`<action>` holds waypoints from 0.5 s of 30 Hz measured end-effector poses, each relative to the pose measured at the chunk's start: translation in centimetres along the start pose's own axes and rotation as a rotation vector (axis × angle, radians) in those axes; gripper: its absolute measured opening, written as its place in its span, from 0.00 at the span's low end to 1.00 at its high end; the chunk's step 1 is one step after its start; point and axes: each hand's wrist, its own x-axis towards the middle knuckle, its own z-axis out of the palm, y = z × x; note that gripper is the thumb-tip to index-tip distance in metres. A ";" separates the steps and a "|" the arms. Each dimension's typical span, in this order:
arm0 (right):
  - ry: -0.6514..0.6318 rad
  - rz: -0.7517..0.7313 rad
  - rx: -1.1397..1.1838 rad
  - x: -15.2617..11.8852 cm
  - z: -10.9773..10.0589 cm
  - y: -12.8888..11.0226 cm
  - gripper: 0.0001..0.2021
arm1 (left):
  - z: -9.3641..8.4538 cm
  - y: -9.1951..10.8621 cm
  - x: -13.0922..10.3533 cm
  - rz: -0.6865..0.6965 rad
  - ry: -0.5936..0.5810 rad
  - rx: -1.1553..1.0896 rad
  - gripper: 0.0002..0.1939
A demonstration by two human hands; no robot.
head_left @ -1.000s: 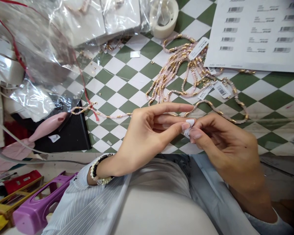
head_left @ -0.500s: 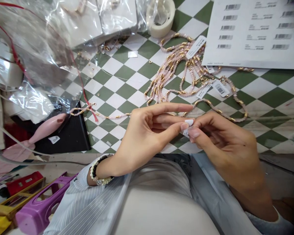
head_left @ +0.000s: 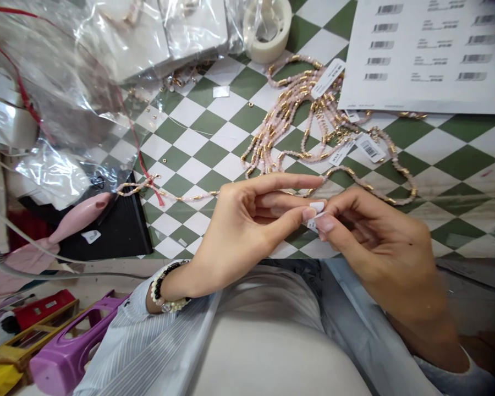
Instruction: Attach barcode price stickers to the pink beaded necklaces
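A small white label [head_left: 317,208] is pinched between my left hand [head_left: 247,234] and my right hand [head_left: 379,247], just above the table's near edge. Thumb and fingertips of both hands press on it, and printed marks show at its lower part. A beaded strand [head_left: 193,197] runs from the left to behind my left hand. Behind my hands lies a pile of pink and gold bead necklaces [head_left: 276,124], some bearing white tags such as the barcode tag [head_left: 370,147]. The sheet of barcode labels [head_left: 424,66] overlaps the back of the pile.
A tape roll [head_left: 268,33] and clear plastic bags [head_left: 127,38] lie at the back. On the left are a pink-handled tool [head_left: 80,217], a black flat item [head_left: 127,231] and a red ribbon. A purple plastic piece [head_left: 61,357] is below the table edge.
Both hands keep nearly the same pose around the label. The view has shifted very slightly; nothing on the table has visibly moved.
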 end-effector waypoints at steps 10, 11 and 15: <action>0.003 0.007 0.007 -0.1 0.1 0.1 0.08 | 0.1 0.2 -0.1 -0.014 0.000 0.013 0.17; 0.003 0.006 0.007 -0.1 0.1 0.1 0.08 | 0.0 0.2 -0.1 -0.015 0.002 0.019 0.16; 0.013 0.008 0.002 -0.2 0.1 0.2 0.08 | 0.1 0.2 -0.1 -0.017 0.009 0.038 0.16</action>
